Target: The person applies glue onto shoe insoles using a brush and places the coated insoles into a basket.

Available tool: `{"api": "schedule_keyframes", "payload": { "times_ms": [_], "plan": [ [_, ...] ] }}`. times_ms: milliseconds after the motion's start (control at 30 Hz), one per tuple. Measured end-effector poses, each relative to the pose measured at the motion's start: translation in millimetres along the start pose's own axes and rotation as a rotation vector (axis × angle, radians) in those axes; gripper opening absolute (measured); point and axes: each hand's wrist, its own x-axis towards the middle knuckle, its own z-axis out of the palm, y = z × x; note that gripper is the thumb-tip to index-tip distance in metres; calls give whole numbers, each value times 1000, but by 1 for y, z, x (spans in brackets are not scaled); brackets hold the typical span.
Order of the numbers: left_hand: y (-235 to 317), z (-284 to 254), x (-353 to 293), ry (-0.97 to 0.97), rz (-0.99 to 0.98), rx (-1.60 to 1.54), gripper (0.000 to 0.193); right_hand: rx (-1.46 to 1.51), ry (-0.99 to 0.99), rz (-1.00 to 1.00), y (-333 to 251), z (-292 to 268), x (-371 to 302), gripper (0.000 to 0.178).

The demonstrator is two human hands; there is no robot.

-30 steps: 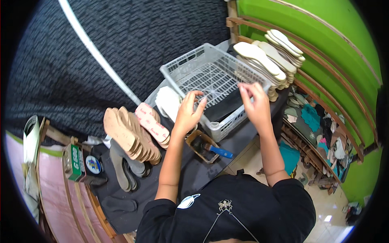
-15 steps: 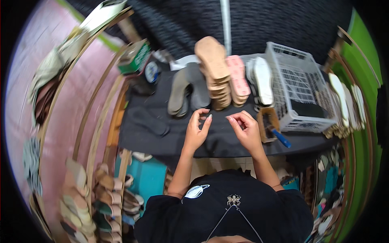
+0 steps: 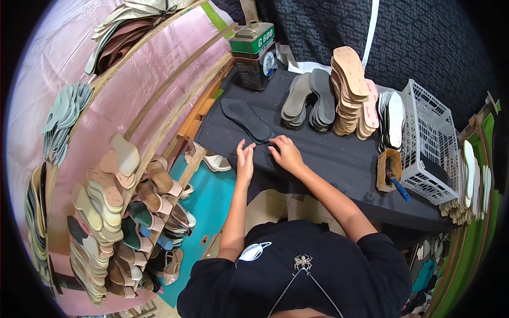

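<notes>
A flat black insole lies alone on the dark cloth of the table, left of the stacks. My right hand is curled, its fingertips pinching the near end of that insole. My left hand is just left of it at the table's front edge, fingers stretched out and holding nothing.
Behind stand a green and metal can, stacks of grey soles, tan soles and white soles. A white plastic basket and a wooden pot with a blue-handled brush are on the right. Racks of soles line the left.
My hands have left the white basket and moved left along the table to the black insole. The view has swung left with them.
</notes>
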Motion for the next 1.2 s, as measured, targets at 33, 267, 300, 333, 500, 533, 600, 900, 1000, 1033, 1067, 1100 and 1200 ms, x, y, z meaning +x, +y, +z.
{"api": "schedule_keyframes", "payload": {
  "times_ms": [33, 267, 300, 333, 500, 533, 600, 900, 1000, 1033, 1067, 1100, 1200],
  "plan": [
    [0, -2, 3, 4, -13, 11, 46, -33, -89, 17, 0, 6, 4, 30],
    [-6, 1, 8, 12, -149, -22, 52, -296, -47, -66, 18, 43, 27, 52],
    [-8, 0, 6, 11, -157, -51, 52, -327, -92, -58, 20, 44, 31, 56],
    [-11, -3, 6, 13, -152, -50, 52, -325, -89, -62, 21, 46, 34, 56],
    [-18, -17, 9, 48, -257, -375, 54, -450, -155, -43, 19, 48, 43, 55],
    [-19, -20, 10, 61, -284, -488, 55, -451, -158, -43, 19, 47, 44, 55],
    [-15, -23, 12, 74, -314, -540, 55, -327, -118, 26, 19, 41, 45, 51],
    [-21, -42, 36, 75, -416, -896, 53, -175, -182, 60, -5, -47, 10, 45],
    [-20, -44, 42, 89, -435, -860, 55, -170, -263, 56, -12, -90, -13, 46],
    [-20, -43, 41, 85, -444, -831, 55, -173, -319, 40, -13, -103, -22, 48],
    [-17, -40, 40, 73, -454, -801, 55, -180, -310, 60, -13, -117, -32, 48],
    [-12, -36, 38, 36, -489, -777, 56, -171, -371, 51, -12, -130, -41, 49],
    [7, -18, 21, -49, -550, -641, 54, -194, -475, 98, -12, -165, -69, 52]
  ]
}}
